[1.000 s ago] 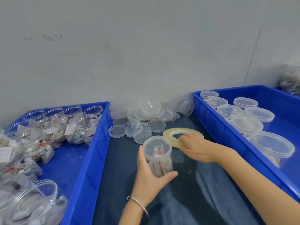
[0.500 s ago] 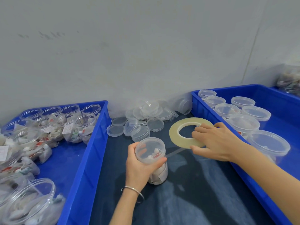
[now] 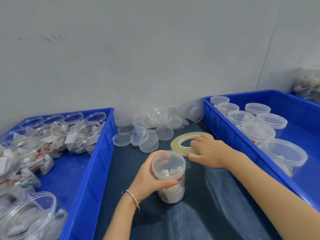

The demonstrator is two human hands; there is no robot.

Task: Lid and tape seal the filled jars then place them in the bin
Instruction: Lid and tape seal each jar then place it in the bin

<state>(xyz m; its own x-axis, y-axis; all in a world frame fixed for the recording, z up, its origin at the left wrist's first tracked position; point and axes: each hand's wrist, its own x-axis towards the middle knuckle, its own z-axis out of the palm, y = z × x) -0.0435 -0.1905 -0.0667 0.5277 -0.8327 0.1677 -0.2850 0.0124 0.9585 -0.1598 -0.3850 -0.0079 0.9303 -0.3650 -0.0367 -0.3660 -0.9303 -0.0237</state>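
A clear lidded jar [image 3: 170,177] filled with white packets stands on the dark cloth [image 3: 199,213] between the two blue bins. My left hand [image 3: 152,177] grips it just under the lid, fingers curled round its far side. A pale yellow roll of tape [image 3: 180,142] lies flat just beyond the jar. My right hand [image 3: 209,152] rests on the roll's near right side, fingers over its rim and thumb at the outer edge. The right blue bin [image 3: 230,135] holds several lidded jars [image 3: 258,131].
The left blue bin [image 3: 97,153] holds several open filled jars [image 3: 86,135]. A pile of loose clear lids [image 3: 152,129] lies against the grey wall behind the tape. Another blue bin with jars [image 3: 308,87] shows at the far right.
My left hand closed round the jar and shifted it slightly toward me. My right hand lifted the tape roll up on edge, then brought it back down flat by the jar.
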